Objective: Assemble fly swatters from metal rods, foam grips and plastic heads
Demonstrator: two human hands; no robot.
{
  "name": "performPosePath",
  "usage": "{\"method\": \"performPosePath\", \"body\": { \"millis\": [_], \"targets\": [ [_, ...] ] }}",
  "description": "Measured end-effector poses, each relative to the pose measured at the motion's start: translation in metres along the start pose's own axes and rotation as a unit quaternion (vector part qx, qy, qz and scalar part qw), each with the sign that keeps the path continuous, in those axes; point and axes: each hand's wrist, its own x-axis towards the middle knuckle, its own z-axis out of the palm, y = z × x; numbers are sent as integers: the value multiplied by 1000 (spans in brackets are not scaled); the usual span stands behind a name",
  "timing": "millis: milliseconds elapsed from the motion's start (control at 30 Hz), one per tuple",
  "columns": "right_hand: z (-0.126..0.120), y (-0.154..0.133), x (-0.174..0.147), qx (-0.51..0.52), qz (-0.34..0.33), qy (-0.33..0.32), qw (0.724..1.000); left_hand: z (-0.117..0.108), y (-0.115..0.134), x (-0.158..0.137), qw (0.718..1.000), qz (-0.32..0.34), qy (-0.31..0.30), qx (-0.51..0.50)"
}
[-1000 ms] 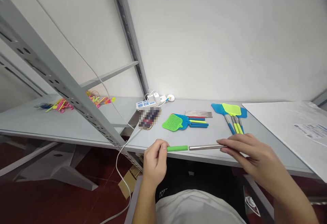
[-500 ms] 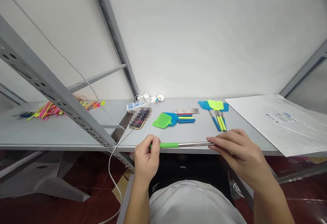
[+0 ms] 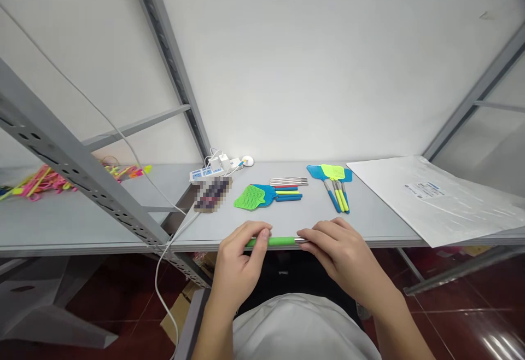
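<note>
A green handle with a metal rod (image 3: 283, 241) lies level between my hands at the table's front edge. My left hand (image 3: 241, 256) is closed around the green end. On the metal end, my right hand (image 3: 338, 248) pinches the rod close to where it meets the green sleeve; its fingers hide the rest of the rod. Beyond the hands lie loose fly swatter heads, a green one (image 3: 249, 198) over blue, beside colored handles (image 3: 289, 196) and a row of metal rods (image 3: 288, 181). Right of these are several fly swatters (image 3: 338, 187) with blue and yellow heads.
A large white package (image 3: 426, 190) overhangs the table's right front. At the left are a power strip (image 3: 207, 173), a pixelated phone (image 3: 213, 194) and a white cable (image 3: 159, 267). A metal shelf post (image 3: 82, 168) separates a neighboring shelf with colorful items (image 3: 45, 182).
My right hand has moved left along the rod, toward the green handle, so less metal shows between my hands. The camera view has shifted slightly to the right.
</note>
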Motion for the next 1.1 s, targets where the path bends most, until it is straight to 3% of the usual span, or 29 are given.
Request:
{"method": "performPosePath", "body": {
  "millis": [167, 300, 633, 800, 933, 1100],
  "targets": [
    [5, -9, 3, 10, -5, -47, 999, -21, -8, 3, 980, -18, 37, -197],
    [23, -18, 6, -7, -31, -51, 998, -23, -13, 2, 946, -50, -10, -320],
    [46, -25, 3, 7, -40, -35, 999, -10, -9, 4, 953, -60, -59, -291],
    [49, -24, 3, 55, -19, -105, 993, -18, -26, 6, 932, -158, -70, -317],
    [39, -18, 3, 73, 35, -148, 986, -21, -34, 4, 938, -252, -102, -215],
    [30, -11, 2, 24, 51, -129, 990, -26, -37, 4, 966, -225, -62, -114]
  ]
}}
